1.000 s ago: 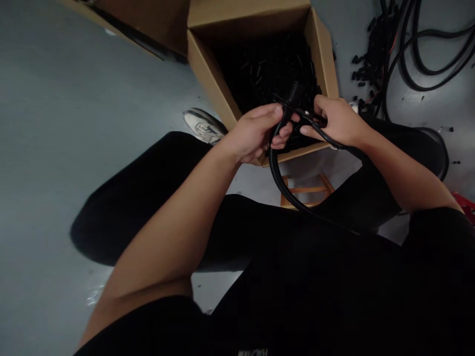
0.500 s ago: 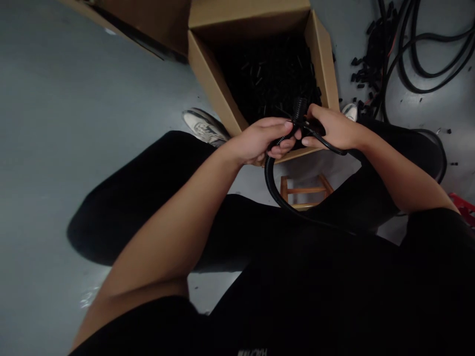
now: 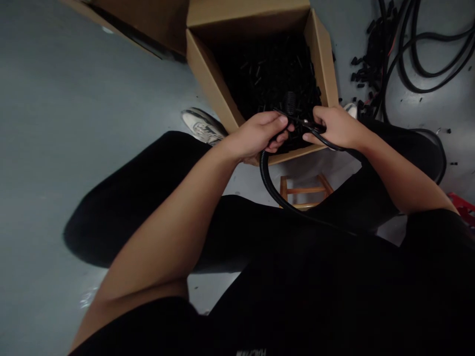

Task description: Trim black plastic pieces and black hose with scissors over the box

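My left hand (image 3: 265, 132) is closed around a black corrugated tube (image 3: 266, 175), which curves down from my fist toward my lap. Black-handled scissors (image 3: 330, 144) are in my right hand (image 3: 336, 126); their pivot shows between the hands and the blades point left, close to my left thumb. Just beyond the blades is a short ribbed black tube piece (image 3: 290, 102), over the box; whether it is still joined to the tube I cannot tell. Below both hands stands an open cardboard box (image 3: 217, 81) holding many short black pieces.
A second cardboard box (image 3: 148, 22) is at the upper left. Long black tubes (image 3: 415, 81) lie coiled on the floor at the right, with loose black pieces (image 3: 365, 76) beside them. A wooden stool (image 3: 304, 190) stands between my legs. Something red (image 3: 462, 205) shows at the right edge.
My left hand has shifted slightly left with the tube. The ribbed end piece has moved left and slightly up, and the scissors blades now lie across below it.
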Tool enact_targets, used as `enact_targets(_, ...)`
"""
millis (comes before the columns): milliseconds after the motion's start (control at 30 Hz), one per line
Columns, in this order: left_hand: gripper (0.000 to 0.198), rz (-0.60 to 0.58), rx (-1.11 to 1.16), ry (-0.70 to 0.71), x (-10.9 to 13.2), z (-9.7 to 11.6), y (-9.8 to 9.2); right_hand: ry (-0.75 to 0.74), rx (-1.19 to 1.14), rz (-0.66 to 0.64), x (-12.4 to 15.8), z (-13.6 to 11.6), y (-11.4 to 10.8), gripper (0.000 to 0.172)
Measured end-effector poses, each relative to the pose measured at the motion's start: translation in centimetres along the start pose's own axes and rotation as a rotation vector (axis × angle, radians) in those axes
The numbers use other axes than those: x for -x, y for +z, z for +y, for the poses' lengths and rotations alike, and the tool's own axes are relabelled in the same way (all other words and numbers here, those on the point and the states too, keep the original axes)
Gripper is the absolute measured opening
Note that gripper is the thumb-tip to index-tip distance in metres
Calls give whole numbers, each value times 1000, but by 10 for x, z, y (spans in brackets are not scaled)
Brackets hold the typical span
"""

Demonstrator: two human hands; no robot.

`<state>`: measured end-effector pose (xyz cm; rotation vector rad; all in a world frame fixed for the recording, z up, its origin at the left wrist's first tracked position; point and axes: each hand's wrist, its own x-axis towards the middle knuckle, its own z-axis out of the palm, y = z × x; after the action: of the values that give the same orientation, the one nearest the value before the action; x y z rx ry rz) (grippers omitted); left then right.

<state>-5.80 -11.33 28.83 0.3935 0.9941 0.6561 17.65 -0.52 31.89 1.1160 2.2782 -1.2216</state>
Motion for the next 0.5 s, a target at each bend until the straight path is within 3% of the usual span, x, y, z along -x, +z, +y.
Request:
enact_targets(200, 33, 166, -161, 74, -13, -20, 5, 93, 55, 5, -2, -12, 6, 39)
enact_targets(367, 24, 291, 52, 82, -9, -4, 0, 124, 23, 4, -5, -4, 1, 34)
enact_targets(500, 23, 409, 203, 101, -7, 8, -8, 146, 16, -111, -7, 7, -8, 37)
